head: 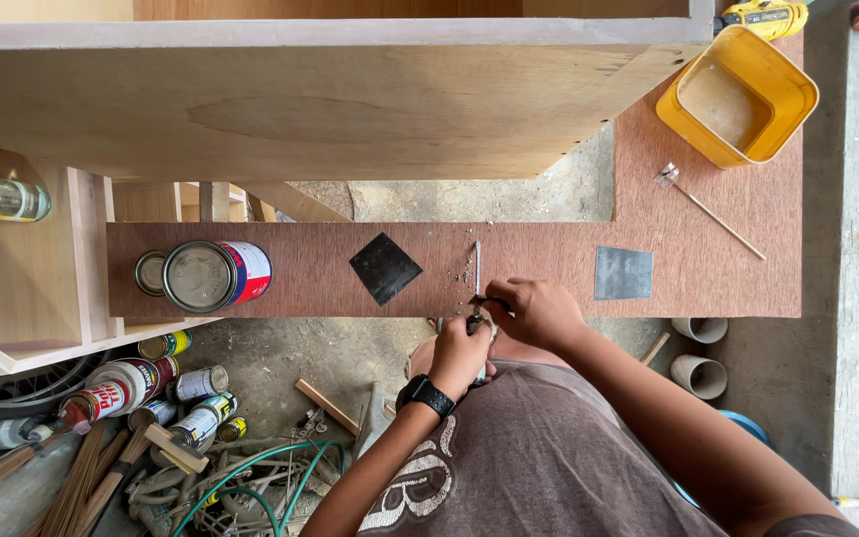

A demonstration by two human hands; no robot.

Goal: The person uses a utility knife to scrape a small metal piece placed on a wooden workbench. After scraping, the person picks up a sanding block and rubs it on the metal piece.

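Note:
Both my hands work at the near edge of a reddish-brown plywood board (310,283). My right hand (534,310) pinches a small dark part at the base of a thin metal blade (477,267) that lies on the board and points away from me. My left hand (457,356), with a black watch on its wrist, grips the dark lower end of the same tool just below the board's edge. Small chips lie around the blade. A black square sheet (385,268) rests to the left and a grey metal square (622,272) to the right.
A paint can (213,274) and a loose lid (150,272) stand on the board's left end. A yellow tub (738,95), a thin stick (713,212) and a yellow drill (766,16) lie far right. A plywood cabinet (330,109) looms ahead. Cans, hose and scraps litter the floor (151,418).

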